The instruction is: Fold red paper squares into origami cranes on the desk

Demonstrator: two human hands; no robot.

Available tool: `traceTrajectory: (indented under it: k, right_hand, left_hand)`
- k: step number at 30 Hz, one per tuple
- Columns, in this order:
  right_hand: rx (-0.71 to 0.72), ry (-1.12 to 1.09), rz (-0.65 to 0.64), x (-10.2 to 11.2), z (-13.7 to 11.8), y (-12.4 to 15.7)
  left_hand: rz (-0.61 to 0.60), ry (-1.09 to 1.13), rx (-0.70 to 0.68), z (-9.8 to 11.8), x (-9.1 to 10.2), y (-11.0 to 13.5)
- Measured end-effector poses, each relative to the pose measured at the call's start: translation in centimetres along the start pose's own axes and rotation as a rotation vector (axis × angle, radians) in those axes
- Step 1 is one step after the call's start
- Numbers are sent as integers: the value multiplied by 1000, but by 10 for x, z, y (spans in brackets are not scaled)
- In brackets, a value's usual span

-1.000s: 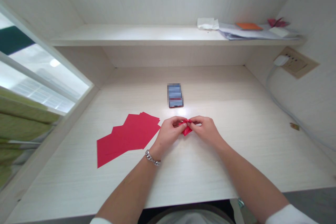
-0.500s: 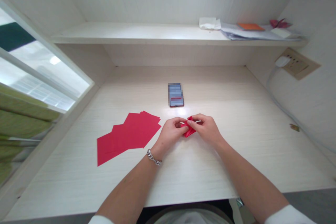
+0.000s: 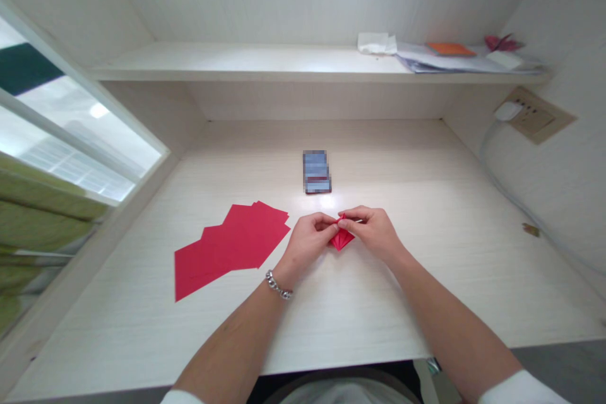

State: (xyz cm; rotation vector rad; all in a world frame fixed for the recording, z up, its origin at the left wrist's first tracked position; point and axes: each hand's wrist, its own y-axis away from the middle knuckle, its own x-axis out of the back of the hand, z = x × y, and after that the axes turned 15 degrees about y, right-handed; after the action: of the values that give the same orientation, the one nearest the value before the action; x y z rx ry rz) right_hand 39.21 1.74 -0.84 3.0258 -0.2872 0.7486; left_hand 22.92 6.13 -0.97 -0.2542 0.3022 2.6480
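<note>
A small piece of folded red paper (image 3: 341,240) is pinched between my two hands above the desk, its creased lower point facing me. My left hand (image 3: 310,237) grips its left side near the top, thumb and fingers pressed together. From the other side, my right hand (image 3: 372,229) holds the upper right part with thumb and forefinger. The fingers cover part of the upper folds. Left of my hands, several flat sheets of red paper (image 3: 231,237) lie overlapping in a fan.
Beyond my hands a phone (image 3: 317,172) lies on the desk (image 3: 398,158). A shelf (image 3: 237,60) at the back bears papers (image 3: 421,62), an orange sheet (image 3: 451,49) and a white tissue (image 3: 377,43). At right, a cable (image 3: 509,192) runs from a wall socket (image 3: 537,115).
The folded red paper has turned slightly in my fingers, so its creased face and lower point show more. Both hands have stayed nearly in place, still gripping it.
</note>
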Motion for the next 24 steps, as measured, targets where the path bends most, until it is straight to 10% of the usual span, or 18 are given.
traceTrajectory:
  k: [24]
  right_hand:
    - [-134, -171, 8, 2, -6, 0]
  left_hand:
    - [-79, 39, 53, 7, -3, 5]
